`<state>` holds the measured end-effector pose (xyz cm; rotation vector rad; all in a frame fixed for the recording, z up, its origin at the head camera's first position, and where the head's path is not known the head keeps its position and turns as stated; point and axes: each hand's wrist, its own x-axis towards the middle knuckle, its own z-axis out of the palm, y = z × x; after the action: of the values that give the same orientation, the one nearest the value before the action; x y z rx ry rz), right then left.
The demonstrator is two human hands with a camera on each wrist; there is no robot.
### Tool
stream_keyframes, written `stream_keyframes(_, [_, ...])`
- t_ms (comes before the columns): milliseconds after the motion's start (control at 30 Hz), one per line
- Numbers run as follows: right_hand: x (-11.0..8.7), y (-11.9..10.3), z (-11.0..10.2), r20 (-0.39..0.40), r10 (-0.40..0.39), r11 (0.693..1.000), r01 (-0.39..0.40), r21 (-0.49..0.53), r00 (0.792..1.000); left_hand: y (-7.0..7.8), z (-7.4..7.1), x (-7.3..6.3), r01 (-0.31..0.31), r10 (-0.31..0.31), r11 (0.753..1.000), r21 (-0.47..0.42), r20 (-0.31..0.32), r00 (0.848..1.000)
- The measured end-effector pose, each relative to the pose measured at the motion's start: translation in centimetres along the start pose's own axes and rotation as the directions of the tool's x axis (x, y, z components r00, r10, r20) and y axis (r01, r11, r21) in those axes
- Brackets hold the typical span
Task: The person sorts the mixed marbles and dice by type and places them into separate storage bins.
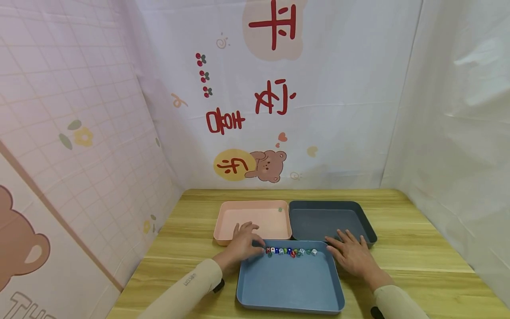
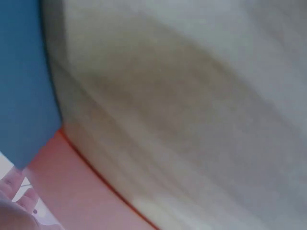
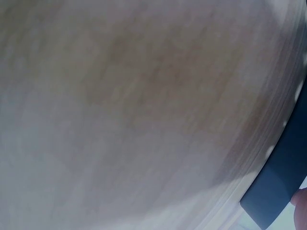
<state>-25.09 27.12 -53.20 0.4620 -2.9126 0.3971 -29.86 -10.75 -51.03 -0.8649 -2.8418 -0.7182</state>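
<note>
Left grip (image 1: 243, 245) curves beside cubic dice (image 1: 280, 251) in a smooth rectangular tray (image 1: 291, 283).

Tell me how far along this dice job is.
It looks early. Done, apparently: a small green piece, likely a die, lies in the pink tray. In hand: the left hand is at the left end of the dice row; contact is unclear. The right hand overlaps the dark tray's near edge. Left, probably: the mixed-colour row in the blue tray.
</note>
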Motion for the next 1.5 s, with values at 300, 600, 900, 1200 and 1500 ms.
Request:
stream_keyframes(300, [0.1, 0.1, 0.2, -0.002, 0.003, 1.0, -0.003, 0.016, 1.0, -0.3, -1.5, 0.8, 0.045, -0.046, 0.996, -0.08, -0.02, 0.999])
stream_keyframes(600, [0.0, 0.1, 0.0, -0.002, -0.002, 1.0, 0.002, 0.018, 1.0, -0.7, -3.4, 2.7, 0.106, -0.117, 0.981, -0.164, -0.062, 0.991])
stream_keyframes(900, [-0.1, -0.1, -0.2, -0.006, -0.002, 1.0, 0.003, 0.01, 1.0, -1.8, -4.5, 5.2, 0.219, -0.245, 0.948, -0.233, -0.091, 0.965])
stream_keyframes(1200, [0.1, -0.3, 0.1, 0.0, -0.001, 1.0, 0.001, 0.006, 1.0, -2.7, -5.4, 6.8, 0.281, -0.315, 0.927, -0.25, -0.108, 0.943])
stream_keyframes(1500, [0.0, -0.3, 0.1, 0.006, 0.009, 1.0, -0.009, 0.007, 1.0, -3.5, -5.3, 7.3, 0.292, -0.323, 0.93, -0.223, -0.12, 0.939])
